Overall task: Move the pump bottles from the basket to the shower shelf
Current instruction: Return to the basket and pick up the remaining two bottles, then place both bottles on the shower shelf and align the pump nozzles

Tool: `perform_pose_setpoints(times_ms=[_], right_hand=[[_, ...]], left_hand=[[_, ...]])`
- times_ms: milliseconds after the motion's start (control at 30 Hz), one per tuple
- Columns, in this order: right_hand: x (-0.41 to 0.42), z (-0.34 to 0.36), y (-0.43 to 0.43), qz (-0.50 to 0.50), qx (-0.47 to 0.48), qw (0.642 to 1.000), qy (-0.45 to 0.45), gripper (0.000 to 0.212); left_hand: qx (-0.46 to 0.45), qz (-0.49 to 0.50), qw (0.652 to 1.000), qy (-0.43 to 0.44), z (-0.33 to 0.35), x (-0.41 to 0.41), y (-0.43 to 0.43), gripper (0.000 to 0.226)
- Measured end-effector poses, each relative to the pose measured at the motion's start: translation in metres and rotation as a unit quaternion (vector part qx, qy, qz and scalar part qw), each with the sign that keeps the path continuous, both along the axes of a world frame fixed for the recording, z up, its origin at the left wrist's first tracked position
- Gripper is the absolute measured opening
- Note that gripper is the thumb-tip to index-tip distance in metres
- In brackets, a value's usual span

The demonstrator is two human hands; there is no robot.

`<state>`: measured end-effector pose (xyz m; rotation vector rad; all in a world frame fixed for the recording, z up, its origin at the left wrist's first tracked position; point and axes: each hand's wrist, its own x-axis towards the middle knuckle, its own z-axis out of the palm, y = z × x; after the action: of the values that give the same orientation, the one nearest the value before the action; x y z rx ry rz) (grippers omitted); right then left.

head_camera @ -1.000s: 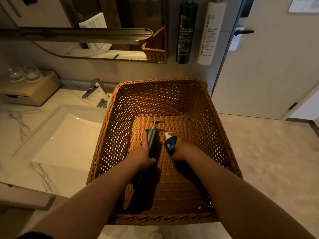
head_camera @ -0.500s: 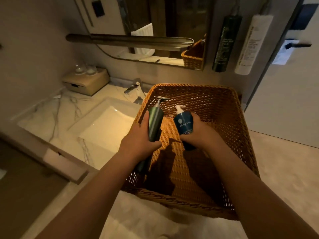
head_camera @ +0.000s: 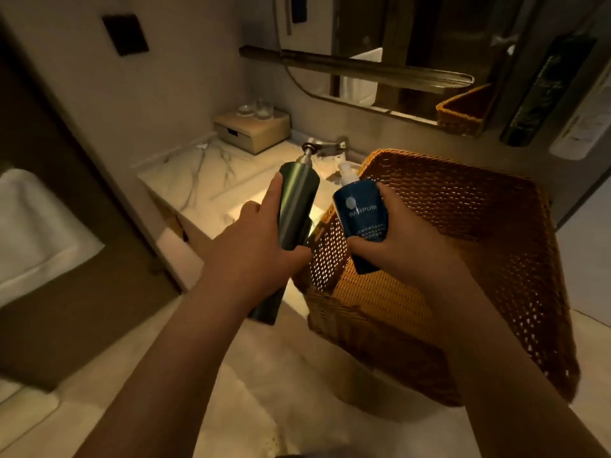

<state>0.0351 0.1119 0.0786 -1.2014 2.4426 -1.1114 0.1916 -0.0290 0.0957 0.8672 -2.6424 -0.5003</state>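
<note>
While fingers (head_camera: 274, 193) of the left hand (head_camera: 251, 249) curl round a tall dark-green metal pump bottle (head_camera: 297, 200), the right hand (head_camera: 396, 249) grips a short blue plastic pump bottle (head_camera: 362, 213). Both are held at the left rim of a woven orange basket (head_camera: 496, 259), the green one just outside it.

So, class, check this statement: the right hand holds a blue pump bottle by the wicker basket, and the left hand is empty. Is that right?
Not quite. The left hand is not empty: it grips a dark green pump bottle, as the head view shows. The rest stands: the right hand holds the blue pump bottle by the wicker basket.
</note>
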Motion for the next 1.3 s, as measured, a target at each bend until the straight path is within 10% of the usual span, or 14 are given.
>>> perform_pose_setpoints(times_ms=[1300], right_hand=[[0.553, -0.024, -0.360, 0.485, 0.041, 0.873, 0.010, 0.095]], left_hand=[[0.036, 0.504, 0.860, 0.066, -0.031, 0.593, -0.176, 0.105]])
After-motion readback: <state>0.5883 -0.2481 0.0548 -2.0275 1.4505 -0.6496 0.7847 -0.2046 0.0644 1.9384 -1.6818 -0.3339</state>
